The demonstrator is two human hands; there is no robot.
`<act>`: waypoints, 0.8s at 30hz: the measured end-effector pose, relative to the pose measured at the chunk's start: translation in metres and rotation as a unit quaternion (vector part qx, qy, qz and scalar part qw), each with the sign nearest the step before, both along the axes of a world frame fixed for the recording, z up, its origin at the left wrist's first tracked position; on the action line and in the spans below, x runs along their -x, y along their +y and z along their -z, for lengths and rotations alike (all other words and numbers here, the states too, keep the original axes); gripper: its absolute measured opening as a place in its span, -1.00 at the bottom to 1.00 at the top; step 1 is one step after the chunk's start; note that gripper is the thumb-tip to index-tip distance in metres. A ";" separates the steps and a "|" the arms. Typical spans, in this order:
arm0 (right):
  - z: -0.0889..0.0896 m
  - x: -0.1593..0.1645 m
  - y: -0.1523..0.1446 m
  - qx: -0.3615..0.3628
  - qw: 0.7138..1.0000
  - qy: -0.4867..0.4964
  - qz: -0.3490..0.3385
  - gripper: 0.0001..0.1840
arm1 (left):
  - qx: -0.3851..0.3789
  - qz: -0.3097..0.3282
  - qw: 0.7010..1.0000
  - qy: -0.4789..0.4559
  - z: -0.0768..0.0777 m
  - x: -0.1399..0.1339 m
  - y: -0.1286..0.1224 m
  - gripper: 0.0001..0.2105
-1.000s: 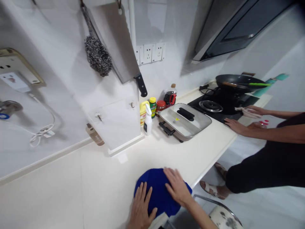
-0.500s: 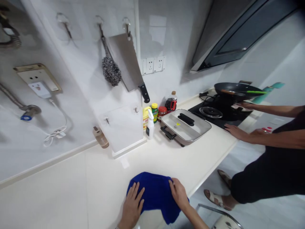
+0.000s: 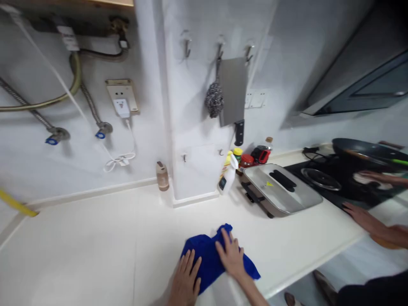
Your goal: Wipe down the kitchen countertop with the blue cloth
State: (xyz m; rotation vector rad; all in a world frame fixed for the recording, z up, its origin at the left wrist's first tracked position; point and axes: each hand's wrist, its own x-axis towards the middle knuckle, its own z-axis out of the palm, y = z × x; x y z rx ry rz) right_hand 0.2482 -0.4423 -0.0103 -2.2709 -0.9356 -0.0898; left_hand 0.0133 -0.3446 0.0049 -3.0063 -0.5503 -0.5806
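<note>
A dark blue cloth (image 3: 208, 259) lies spread and rumpled on the white countertop (image 3: 92, 250). My left hand (image 3: 186, 276) rests flat on its left part, fingers stretched out. On the cloth's right part lies my right hand (image 3: 232, 257), fingers spread and pressing down from above. One corner of the cloth sticks up just beyond my right fingertips, and another reaches out to the right past my wrist.
Behind stand an electric pan (image 3: 283, 189) with a lid, a white spray bottle (image 3: 229, 174) and a brown bottle (image 3: 162, 176). A cleaver (image 3: 234, 91) and steel scrubber (image 3: 214, 100) hang on the wall. At right, another person's hand wipes the black cooktop (image 3: 338, 187) near a wok (image 3: 360, 151).
The view has swung left. My right hand has moved from the cloth's right edge onto its top, and the cloth is more bunched. The co-worker's hand now shows a pale cloth under it.
</note>
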 end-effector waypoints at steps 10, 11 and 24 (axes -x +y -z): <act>-0.007 0.159 0.083 0.108 0.918 -0.167 -0.344 -0.15 | -0.057 -0.170 0.984 -0.012 0.040 0.128 0.003 -0.30; -0.008 0.165 0.094 0.112 0.913 -0.165 -0.357 -0.18 | -0.058 -0.194 0.979 -0.013 0.044 0.142 0.000 -0.31; -0.003 0.154 0.253 0.123 0.936 -0.181 -0.274 -0.36 | 0.032 -0.304 0.951 -0.056 0.011 0.088 0.076 -0.34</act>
